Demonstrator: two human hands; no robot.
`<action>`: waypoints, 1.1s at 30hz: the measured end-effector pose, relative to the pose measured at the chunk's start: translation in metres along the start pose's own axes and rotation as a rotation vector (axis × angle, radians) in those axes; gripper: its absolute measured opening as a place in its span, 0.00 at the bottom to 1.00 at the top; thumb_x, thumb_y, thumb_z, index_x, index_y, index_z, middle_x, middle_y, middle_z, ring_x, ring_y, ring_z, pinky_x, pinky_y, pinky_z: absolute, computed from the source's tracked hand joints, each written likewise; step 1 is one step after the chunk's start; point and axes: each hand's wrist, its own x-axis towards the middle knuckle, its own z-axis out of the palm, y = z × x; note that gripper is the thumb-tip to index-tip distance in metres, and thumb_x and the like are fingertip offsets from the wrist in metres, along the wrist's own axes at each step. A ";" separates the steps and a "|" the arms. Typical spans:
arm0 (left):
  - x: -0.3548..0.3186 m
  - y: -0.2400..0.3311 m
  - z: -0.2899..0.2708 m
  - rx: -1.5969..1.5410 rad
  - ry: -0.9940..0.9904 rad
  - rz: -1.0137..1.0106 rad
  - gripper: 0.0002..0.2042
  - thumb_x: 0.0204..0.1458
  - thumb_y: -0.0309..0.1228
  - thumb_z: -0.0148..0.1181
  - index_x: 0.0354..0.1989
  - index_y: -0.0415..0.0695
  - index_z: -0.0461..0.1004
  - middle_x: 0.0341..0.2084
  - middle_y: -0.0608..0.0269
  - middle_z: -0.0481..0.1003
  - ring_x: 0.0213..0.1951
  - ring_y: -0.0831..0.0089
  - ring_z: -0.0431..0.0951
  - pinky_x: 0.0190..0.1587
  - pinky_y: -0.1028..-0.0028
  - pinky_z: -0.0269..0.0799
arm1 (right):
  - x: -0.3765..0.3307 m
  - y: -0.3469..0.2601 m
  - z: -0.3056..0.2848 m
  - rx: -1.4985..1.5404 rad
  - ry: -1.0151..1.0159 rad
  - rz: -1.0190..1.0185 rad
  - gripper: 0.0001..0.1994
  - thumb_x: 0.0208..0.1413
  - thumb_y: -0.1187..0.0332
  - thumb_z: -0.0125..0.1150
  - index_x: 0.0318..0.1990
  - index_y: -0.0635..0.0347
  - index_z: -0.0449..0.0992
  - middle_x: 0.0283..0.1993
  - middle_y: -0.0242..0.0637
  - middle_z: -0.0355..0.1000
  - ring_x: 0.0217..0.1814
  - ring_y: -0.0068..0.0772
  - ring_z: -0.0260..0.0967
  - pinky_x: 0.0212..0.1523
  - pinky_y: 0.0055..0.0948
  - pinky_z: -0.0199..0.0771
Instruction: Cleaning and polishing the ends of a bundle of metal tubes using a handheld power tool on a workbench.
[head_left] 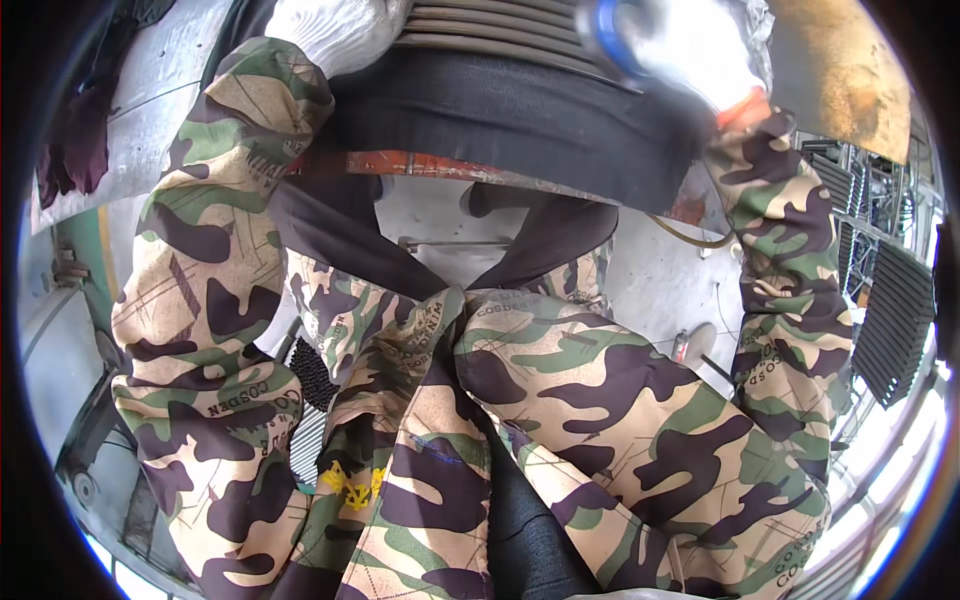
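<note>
Both my arms, in camouflage sleeves, reach up to the top of the view. My left hand [335, 30] wears a white knitted glove and rests against a wide black part [500, 110] with grey ribbed metal [500, 35] above it; its fingers are cut off by the frame edge. My right hand [705, 60], in a white glove with an orange cuff, is blurred and closed around a round blue-rimmed object [605, 35] held at the ribbed metal. A rusty orange edge [400, 162] runs under the black part.
My camouflage trousers fill the lower middle. Below lies a grey concrete floor [660, 280] with a thin hose [690, 240]. Black ribbed grilles [890, 320] stand on the right, a green frame [80, 260] on the left, and a dark cloth [75, 140] hangs at upper left.
</note>
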 end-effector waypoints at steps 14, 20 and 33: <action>-0.010 0.006 -0.022 0.068 0.015 -0.085 0.29 0.65 0.41 0.51 0.68 0.32 0.64 0.67 0.34 0.65 0.70 0.39 0.61 0.74 0.48 0.50 | 0.042 -0.043 0.007 0.013 0.185 -0.131 0.09 0.54 0.62 0.60 0.35 0.58 0.78 0.35 0.49 0.74 0.39 0.55 0.76 0.40 0.49 0.78; -0.003 0.011 -0.010 0.058 0.052 -0.070 0.28 0.65 0.41 0.50 0.67 0.32 0.65 0.66 0.35 0.66 0.69 0.40 0.62 0.74 0.48 0.51 | 0.012 -0.014 -0.002 -0.035 0.092 -0.051 0.08 0.54 0.64 0.62 0.36 0.57 0.77 0.35 0.47 0.73 0.39 0.56 0.75 0.41 0.50 0.77; -0.014 0.011 -0.014 0.056 0.009 -0.090 0.29 0.65 0.41 0.50 0.69 0.32 0.63 0.67 0.35 0.64 0.71 0.40 0.60 0.75 0.48 0.49 | 0.039 -0.028 0.013 -0.032 0.173 -0.125 0.09 0.55 0.62 0.60 0.37 0.57 0.78 0.34 0.49 0.74 0.38 0.55 0.76 0.39 0.50 0.78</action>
